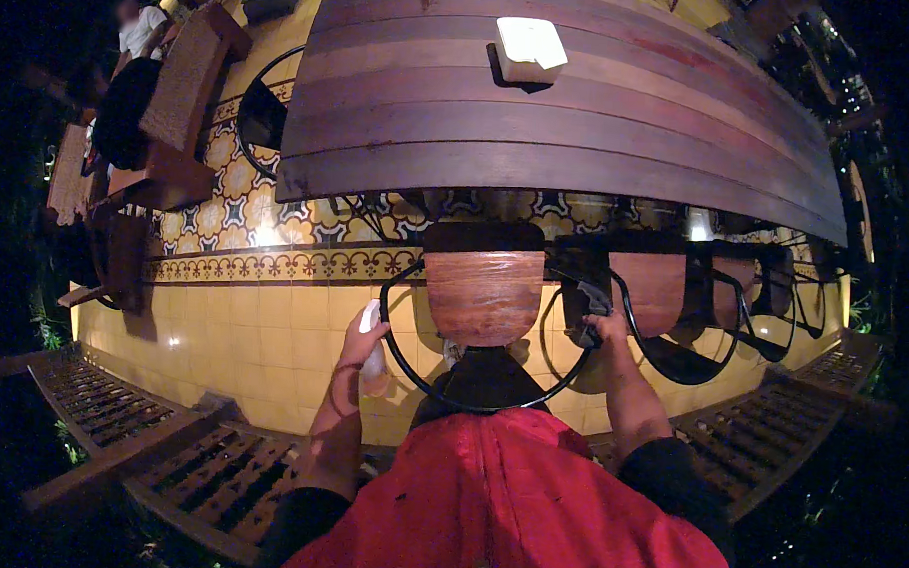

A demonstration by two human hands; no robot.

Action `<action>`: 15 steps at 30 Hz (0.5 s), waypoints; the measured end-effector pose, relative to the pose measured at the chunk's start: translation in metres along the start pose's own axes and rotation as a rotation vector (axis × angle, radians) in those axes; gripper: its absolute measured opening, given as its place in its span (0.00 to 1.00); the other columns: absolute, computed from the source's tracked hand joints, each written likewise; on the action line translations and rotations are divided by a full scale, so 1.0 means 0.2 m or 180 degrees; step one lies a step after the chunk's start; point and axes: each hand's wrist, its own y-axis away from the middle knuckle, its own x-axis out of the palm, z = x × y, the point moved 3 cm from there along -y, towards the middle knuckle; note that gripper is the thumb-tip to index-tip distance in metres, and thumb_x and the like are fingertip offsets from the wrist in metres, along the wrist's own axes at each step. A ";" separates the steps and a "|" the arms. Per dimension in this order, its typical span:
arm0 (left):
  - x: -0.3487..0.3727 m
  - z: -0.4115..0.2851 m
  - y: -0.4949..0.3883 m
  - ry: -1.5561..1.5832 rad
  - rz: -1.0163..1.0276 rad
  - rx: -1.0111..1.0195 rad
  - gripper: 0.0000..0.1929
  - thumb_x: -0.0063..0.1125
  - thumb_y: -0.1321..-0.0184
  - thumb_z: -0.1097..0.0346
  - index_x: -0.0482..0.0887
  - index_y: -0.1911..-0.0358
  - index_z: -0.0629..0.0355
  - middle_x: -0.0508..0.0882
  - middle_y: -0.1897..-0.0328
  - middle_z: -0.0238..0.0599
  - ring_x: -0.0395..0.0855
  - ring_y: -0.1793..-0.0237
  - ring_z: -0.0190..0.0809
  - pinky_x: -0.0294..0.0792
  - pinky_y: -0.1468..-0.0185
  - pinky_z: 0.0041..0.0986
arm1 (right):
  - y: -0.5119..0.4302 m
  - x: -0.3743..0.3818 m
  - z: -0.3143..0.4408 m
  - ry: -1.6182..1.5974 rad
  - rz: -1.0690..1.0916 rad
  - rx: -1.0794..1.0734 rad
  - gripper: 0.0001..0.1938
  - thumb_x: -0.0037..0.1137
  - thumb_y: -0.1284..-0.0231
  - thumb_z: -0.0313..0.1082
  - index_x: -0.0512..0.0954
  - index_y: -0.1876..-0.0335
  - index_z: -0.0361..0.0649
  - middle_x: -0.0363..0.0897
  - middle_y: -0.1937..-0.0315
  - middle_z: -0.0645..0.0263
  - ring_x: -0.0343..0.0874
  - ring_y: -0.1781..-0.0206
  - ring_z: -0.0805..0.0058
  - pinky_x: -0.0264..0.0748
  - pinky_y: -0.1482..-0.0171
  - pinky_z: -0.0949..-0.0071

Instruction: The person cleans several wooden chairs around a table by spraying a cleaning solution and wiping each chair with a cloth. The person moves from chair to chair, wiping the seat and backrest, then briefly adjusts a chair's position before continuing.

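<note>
A spray bottle [375, 367] with a white head and a see-through body is in my left hand [361, 344], just outside the left side of a chair's black curved rail. My right hand [611, 327] grips a dark grey cloth [595, 298] against the right side of that rail [428, 392]. Between my hands is the chair's wooden seat [484, 296], its brown surface shiny, its far end by the table edge. My fingers partly hide the cloth and the bottle's neck.
A long plank table [430, 118] stands ahead, with a white-topped box [529, 50] on it. More chairs [646, 291] line its near side to my right. A slatted wooden railing [200, 478] runs close behind me. A person [140, 29] is at the far left among wooden furniture.
</note>
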 end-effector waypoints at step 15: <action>-0.07 -0.41 -0.37 0.0429 0.0159 -0.0878 0.23 0.65 0.52 0.71 0.79 0.48 0.59 0.85 0.57 0.33 0.81 0.58 0.35 0.71 0.53 0.29 | -0.19 0.10 0.26 -0.1449 -0.1535 -0.0098 0.15 0.63 0.54 0.25 0.79 0.57 0.38 0.82 0.69 0.62 0.81 0.71 0.69 0.79 0.67 0.69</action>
